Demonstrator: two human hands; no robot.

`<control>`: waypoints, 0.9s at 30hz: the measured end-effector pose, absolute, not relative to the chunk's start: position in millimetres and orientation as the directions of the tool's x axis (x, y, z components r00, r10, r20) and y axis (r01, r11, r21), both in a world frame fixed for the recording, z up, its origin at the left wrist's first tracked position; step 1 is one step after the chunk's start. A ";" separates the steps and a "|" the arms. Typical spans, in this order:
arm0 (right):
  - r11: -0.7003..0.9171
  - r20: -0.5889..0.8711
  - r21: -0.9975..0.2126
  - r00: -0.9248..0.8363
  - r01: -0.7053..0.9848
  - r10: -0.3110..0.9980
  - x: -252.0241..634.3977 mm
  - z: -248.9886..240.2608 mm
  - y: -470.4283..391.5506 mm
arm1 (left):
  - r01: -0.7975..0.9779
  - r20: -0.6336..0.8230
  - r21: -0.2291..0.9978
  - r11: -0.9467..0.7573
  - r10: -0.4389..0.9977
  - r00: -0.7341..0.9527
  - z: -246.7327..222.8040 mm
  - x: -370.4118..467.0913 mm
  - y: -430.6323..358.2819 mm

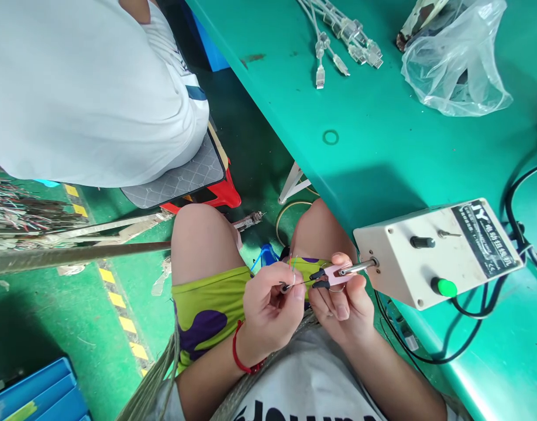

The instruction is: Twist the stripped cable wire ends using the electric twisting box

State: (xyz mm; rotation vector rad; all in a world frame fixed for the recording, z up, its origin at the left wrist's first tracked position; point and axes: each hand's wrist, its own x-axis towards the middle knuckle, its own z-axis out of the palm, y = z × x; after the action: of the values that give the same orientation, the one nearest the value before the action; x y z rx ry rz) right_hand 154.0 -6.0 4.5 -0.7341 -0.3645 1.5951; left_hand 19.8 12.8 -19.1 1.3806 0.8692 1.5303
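Observation:
Over my lap, my left hand (pixel 272 307) pinches the end of a thin cable (pixel 286 288), with fine coloured wires (pixel 293 264) sticking up from the fingertips. A dark strand runs from there toward a pink clip (pixel 336 275) with two black-tipped jaws. My right hand (pixel 350 304) is closed around this clip from below, thumb and fingers on its sides. The clip sits on the end of a metal shaft (pixel 358 267), which comes out of a white box-shaped machine (pixel 409 257) with a black knob and green button. My fingers partly hide the cable end.
The machine stands at the edge of a green table (pixel 365 158). Farther back lie USB cables (pixel 356 44) and a clear plastic bag (pixel 461 64). A person in white (pixel 97 88) sits at left on a stool (pixel 181 175). Grey cables (pixel 157 374) hang over my lap.

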 end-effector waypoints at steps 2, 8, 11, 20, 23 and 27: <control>-0.187 -0.283 -0.620 -0.005 -0.762 0.959 154.1 4.9 -6.6 | -0.141 0.369 0.920 -0.365 0.929 0.003 -19.1 19.9 12.8; -0.196 -0.297 -0.612 -0.008 -0.766 0.955 154.1 3.3 -8.3 | -0.153 0.365 0.920 -0.360 0.931 0.006 -20.7 20.4 12.0; -0.190 -0.285 -0.611 -0.010 -0.768 0.958 155.1 2.8 -9.4 | -0.162 0.367 0.918 -0.361 0.930 0.007 -21.5 21.1 11.7; -0.228 -0.289 -0.654 -0.040 -0.722 0.956 154.8 3.5 -9.6 | -0.167 0.357 0.922 -0.350 0.934 0.014 -22.4 20.3 10.6; -0.289 -0.326 -0.789 -0.030 -0.542 0.945 160.9 13.6 -23.6 | -0.171 0.353 0.923 -0.345 0.935 0.017 -21.7 19.0 10.1; -0.066 -0.060 -0.991 0.053 0.117 0.997 186.7 45.8 -62.3 | -0.180 0.342 0.925 -0.335 0.940 0.006 -21.7 16.6 6.9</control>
State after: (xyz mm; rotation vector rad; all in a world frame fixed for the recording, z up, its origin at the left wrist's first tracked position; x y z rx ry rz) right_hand 186.7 -62.3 45.8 -1.3670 -1.2285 1.1599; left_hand 16.6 6.9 -21.7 1.3345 0.8638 1.5073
